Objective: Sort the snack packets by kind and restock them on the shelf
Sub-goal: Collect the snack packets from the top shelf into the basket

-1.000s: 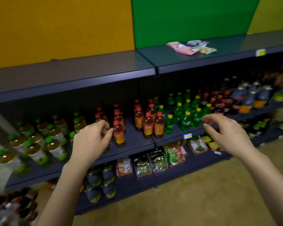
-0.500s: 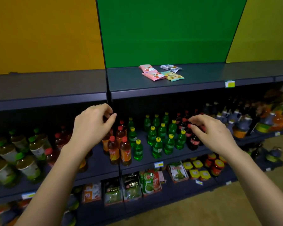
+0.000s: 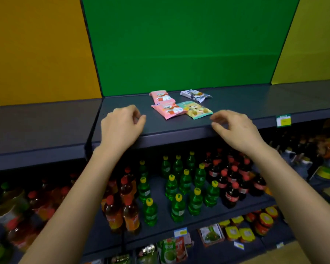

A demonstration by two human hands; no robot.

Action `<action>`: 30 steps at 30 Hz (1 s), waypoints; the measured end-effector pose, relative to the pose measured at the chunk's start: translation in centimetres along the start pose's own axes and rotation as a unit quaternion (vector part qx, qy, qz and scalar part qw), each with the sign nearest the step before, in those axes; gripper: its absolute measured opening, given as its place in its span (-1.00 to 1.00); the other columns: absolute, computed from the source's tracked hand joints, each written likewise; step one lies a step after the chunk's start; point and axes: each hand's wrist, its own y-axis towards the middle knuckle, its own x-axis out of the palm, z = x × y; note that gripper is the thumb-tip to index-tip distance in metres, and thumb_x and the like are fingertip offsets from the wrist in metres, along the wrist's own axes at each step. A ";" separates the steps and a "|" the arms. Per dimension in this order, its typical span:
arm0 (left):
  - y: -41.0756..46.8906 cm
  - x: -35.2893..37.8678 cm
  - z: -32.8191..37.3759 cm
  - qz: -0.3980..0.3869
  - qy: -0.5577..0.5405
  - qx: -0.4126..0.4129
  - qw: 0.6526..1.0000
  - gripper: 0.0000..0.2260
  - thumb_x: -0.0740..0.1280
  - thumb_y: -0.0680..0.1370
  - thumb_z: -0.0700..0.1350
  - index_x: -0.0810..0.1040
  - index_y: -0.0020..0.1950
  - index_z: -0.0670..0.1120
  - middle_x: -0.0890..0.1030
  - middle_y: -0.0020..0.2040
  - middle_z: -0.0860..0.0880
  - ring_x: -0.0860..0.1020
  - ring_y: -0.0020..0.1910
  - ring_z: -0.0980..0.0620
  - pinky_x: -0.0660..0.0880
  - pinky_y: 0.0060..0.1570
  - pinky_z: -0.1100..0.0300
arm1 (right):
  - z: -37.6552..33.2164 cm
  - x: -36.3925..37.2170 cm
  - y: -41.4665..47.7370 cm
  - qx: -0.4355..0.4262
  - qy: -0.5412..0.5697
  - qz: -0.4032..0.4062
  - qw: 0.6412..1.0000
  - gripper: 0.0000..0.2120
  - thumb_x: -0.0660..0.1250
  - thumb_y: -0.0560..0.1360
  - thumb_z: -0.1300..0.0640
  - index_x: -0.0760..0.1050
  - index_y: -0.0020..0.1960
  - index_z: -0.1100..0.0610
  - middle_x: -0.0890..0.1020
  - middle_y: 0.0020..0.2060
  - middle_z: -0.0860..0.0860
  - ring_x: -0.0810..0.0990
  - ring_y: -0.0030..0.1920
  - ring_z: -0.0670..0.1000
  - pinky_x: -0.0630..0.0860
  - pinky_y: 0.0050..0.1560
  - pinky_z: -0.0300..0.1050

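Note:
Several snack packets lie on the dark top shelf (image 3: 236, 103) before the green panel. Two are pink: one at the back (image 3: 161, 96), one nearer the front (image 3: 169, 110). A yellow-green packet (image 3: 197, 110) touches the front pink one on its right. A white-and-blue packet (image 3: 195, 94) lies behind it. My left hand (image 3: 121, 126) hovers at the shelf's front edge, left of the packets, fingers curled and apart, empty. My right hand (image 3: 234, 126) hovers at the edge just right of the yellow-green packet, fingers spread, empty.
A price tag (image 3: 283, 120) hangs on the top shelf's front lip at the right. The shelf below holds rows of orange-drink bottles (image 3: 130, 210), green bottles (image 3: 177, 189) and cola bottles (image 3: 232, 185). Lower still sit boxed snacks and jars (image 3: 246, 233).
Both hands have risen from in front of the bottle shelf to the top shelf's front edge. The view has tilted up and closed in on the packets.

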 end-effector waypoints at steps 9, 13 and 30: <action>10.1 8.7 5.2 -0.191 0.036 -0.081 0.978 -0.26 0.06 0.46 0.40 0.38 0.32 -0.20 0.46 0.30 -0.21 0.41 0.29 -0.20 0.37 0.14 0.02 | 2.2 3.8 11.9 0.076 -0.031 -0.091 0.993 -0.51 0.20 0.47 -0.26 0.51 0.13 0.13 0.56 0.16 0.09 0.51 0.16 0.15 0.44 0.06 0.00; 11.7 11.3 6.3 -0.204 0.053 -0.115 0.971 -0.08 0.18 0.34 0.47 0.23 0.42 -0.21 0.40 0.35 -0.19 0.34 0.34 -0.17 0.36 0.20 0.02 | 2.0 5.6 13.5 0.088 -0.080 -0.123 0.985 -0.27 0.15 0.32 -0.48 0.50 0.04 0.16 0.51 0.17 0.13 0.47 0.19 0.17 0.41 0.03 0.00; 9.2 8.6 3.7 -0.153 -0.387 -0.270 0.868 -0.55 0.51 0.35 -0.19 0.47 0.18 -0.21 0.65 0.04 -0.15 0.65 -0.07 -0.08 0.58 -0.22 0.17 | 5.8 6.1 16.4 0.087 0.261 -0.178 0.945 -0.63 0.43 0.33 -0.03 0.56 0.07 0.10 0.66 0.02 0.04 0.62 0.04 0.09 0.51 0.17 -0.01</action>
